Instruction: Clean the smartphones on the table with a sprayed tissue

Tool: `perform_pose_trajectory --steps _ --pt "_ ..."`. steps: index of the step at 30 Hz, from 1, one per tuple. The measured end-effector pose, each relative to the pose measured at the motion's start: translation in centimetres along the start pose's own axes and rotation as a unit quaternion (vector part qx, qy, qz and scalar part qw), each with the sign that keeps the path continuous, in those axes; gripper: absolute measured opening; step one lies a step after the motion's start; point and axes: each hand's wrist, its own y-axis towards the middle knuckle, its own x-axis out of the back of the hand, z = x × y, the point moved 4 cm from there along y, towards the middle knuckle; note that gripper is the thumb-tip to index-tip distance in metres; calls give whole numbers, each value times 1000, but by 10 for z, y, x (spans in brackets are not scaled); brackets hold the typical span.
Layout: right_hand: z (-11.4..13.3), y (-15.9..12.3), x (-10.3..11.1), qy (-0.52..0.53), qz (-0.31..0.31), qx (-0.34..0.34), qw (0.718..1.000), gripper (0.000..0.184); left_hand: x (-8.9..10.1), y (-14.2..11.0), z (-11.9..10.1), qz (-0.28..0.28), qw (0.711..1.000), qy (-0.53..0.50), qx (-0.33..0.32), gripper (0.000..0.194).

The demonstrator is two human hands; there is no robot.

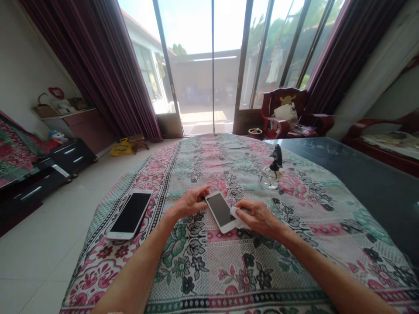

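A white smartphone [220, 211] with a dark screen lies face up on the patterned tablecloth [229, 266], between my hands. My left hand [190, 201] is at its upper left corner, thumb along the side edge and fingers by the top edge, steadying it. My right hand [257, 214] pinches a white cloth or tissue [240, 220] against the phone's right edge; part of the wipe is hidden under the fingers. Farther left lies a larger white smartphone [131, 216], black screen up. A clear spray bottle [271, 178] with a black trigger head stands upright beyond my right hand.
A dark glossy table surface [353, 174] borders the cloth on the right. Behind it stands a red wooden chair [284, 111] with things on it. Glass doors [209, 87] are ahead. On the left are black drawers [73, 157] and a yellow bag [123, 147] on the floor.
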Motion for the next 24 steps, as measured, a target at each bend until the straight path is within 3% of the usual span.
perform_pose_trajectory --steps 4,7,10,13,17,24 --pt "3 0 7 26 -72 29 997 12 -5 3 17 -50 995 -75 34 56" --pt "9 1 1 34 -92 64 993 10 -15 4 15 -48 993 -106 35 52" --pt "16 0 -10 25 -51 95 994 10 -22 4 7 -39 995 -90 22 50" --pt "22 -5 -16 -7 6 119 993 12 -19 3 -3 -58 998 8 10 47" --pt "27 -12 -13 -36 31 135 990 13 -12 3 -14 -43 989 142 -17 23" --pt "23 6 -24 -52 38 157 985 20 -11 2 -17 -13 987 153 -39 18"
